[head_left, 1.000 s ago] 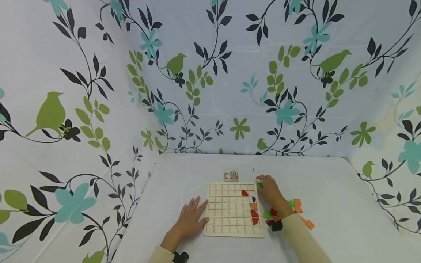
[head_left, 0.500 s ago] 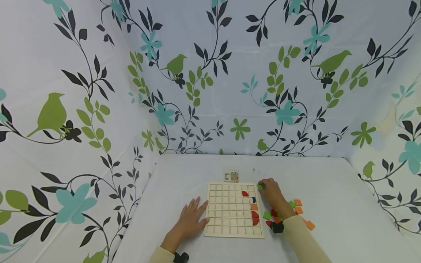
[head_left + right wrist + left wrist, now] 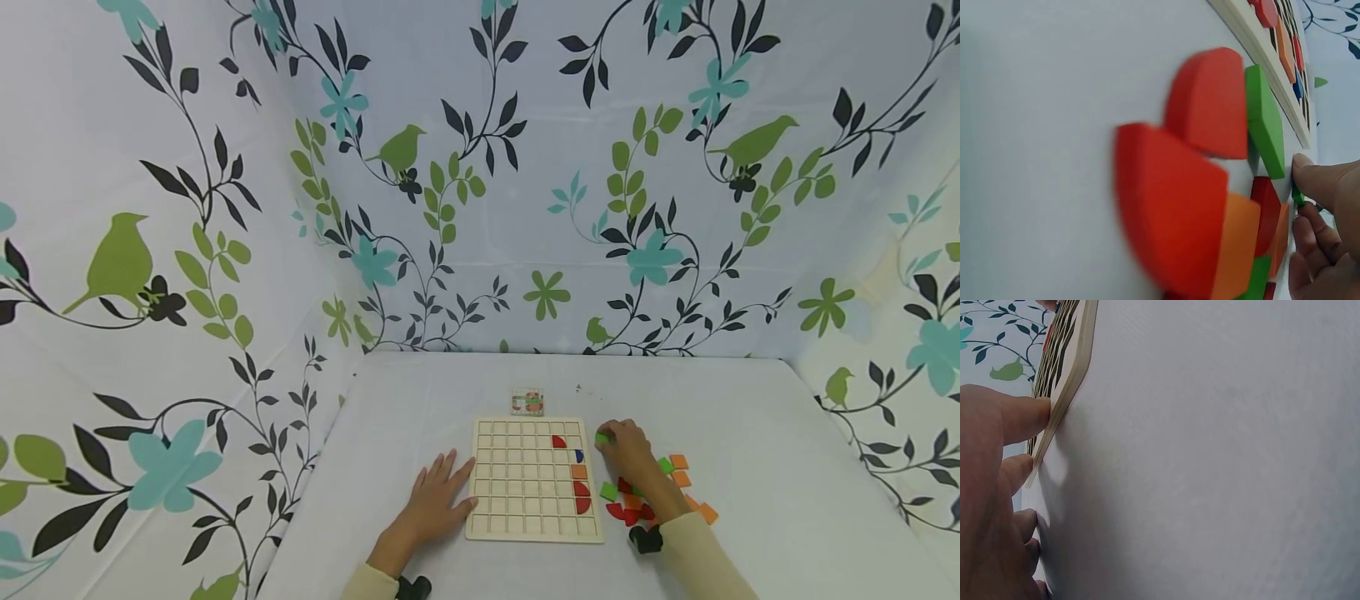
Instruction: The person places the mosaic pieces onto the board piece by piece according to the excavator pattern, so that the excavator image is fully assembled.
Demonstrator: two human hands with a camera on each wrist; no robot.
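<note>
A pale wooden grid board lies flat on the table. My left hand has its fingers spread, thumb and index finger touching the board's left edge; in the left wrist view the thumb meets the rim. Right of the board's upper corner, my right hand pinches a small green block between thumb and fingers, and the same green block shows partly covered in the right wrist view. Set in the board's right columns are a red quarter-round, a small blue piece, an orange square and two red rounded pieces.
Loose red, green and orange blocks lie right of the board, beneath and beside the right forearm. More orange squares lie farther right. A small patterned card sits behind the board. Patterned cloth hangs around the white table.
My right hand has drawn back toward me and a little right, carrying the green block away from the board's top corner. More red blocks show near the wrist. The left hand stays put.
</note>
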